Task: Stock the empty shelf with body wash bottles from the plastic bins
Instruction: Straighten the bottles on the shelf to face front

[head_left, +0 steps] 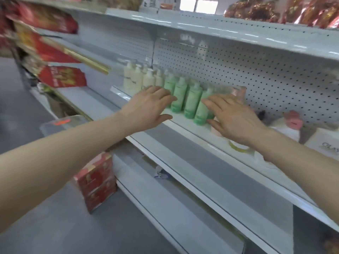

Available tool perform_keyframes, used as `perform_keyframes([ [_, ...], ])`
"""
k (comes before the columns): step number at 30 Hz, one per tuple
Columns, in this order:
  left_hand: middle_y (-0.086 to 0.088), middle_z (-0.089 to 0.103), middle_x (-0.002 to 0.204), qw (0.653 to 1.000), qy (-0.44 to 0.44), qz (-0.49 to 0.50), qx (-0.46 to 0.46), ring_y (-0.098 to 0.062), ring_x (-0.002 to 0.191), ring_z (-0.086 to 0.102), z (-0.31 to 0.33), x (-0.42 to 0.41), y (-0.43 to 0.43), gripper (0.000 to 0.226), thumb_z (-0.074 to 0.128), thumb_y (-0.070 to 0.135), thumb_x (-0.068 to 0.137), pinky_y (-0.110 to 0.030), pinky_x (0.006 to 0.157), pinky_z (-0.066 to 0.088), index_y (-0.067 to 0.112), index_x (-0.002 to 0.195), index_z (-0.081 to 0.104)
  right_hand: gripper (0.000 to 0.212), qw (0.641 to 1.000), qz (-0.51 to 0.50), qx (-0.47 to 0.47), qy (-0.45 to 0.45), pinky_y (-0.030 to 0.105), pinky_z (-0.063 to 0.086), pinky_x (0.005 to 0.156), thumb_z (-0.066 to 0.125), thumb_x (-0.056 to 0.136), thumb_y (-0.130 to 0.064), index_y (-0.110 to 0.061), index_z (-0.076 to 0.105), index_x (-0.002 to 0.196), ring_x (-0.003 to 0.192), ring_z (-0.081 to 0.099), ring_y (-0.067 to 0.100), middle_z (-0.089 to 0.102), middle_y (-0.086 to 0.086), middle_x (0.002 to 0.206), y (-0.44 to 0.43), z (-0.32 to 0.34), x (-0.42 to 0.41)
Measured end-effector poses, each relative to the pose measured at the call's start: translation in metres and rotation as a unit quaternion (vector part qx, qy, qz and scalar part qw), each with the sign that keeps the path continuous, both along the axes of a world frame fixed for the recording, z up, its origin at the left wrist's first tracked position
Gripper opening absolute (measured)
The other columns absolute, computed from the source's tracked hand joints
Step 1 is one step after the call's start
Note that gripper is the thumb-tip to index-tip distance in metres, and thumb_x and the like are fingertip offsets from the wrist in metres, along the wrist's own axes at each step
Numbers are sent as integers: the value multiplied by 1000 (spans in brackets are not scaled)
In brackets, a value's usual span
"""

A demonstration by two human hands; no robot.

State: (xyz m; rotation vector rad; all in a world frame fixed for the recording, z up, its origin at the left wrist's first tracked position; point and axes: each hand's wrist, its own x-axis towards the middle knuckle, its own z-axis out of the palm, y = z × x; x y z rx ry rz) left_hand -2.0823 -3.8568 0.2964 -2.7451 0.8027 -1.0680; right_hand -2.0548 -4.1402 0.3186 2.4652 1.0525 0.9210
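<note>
Head view, green bottles (180, 94) upright in a row, cream pump bottles (136, 77) beside

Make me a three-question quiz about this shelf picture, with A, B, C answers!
1. Where do the cream bottles stand? A) left of the green bottles B) right of them C) on the floor
2. What colour are the bottles between the hands? A) blue B) green C) black
3. How are the left hand and right hand? A) fists B) open, fingers straight C) each gripping a bottle
1 A, cream stands left of green; 2 B, clearly green; 3 B, fingers straight, holding nothing.
</note>
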Motion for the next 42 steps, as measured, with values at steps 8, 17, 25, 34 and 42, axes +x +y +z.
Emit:
perform_keyframes([
  [8,-14,60,120,1000,1,29,12,-36,111,56,-4,59,167,55,63,44,86,-47,97,45,9,129,55,58,998,39,40,31,45,39,105,45,96,-44,-9,44,142,125,50,35,54,15,137,180,-19,77],
  [17,-11,59,123,999,40,22,5,-33,114,54,-23,149,288,57,61,45,88,-46,99,45,10,132,52,61,996,4,56,76,47,41,104,36,94,-45,-6,46,141,123,51,36,54,17,135,303,-38,156],
  [25,-11,59,124,999,39,5,3,-33,114,55,-31,253,336,58,64,43,86,-46,95,48,9,132,53,60,993,-35,76,77,45,39,104,52,95,-41,-10,41,145,125,47,34,49,12,141,352,-39,255],
  [34,-10,62,120,1000,15,-6,-19,-31,111,57,-14,388,366,59,73,41,80,-38,89,49,10,127,56,62,982,-88,127,107,43,32,112,52,96,-43,-16,35,149,135,40,29,41,7,150,382,-10,375],
  [42,-7,49,137,991,98,-43,-83,-26,127,44,-7,475,369,72,70,47,81,-38,97,44,15,140,43,76,937,-203,155,240,41,48,95,48,86,-67,-32,28,150,121,53,22,50,1,141,390,-7,430],
])
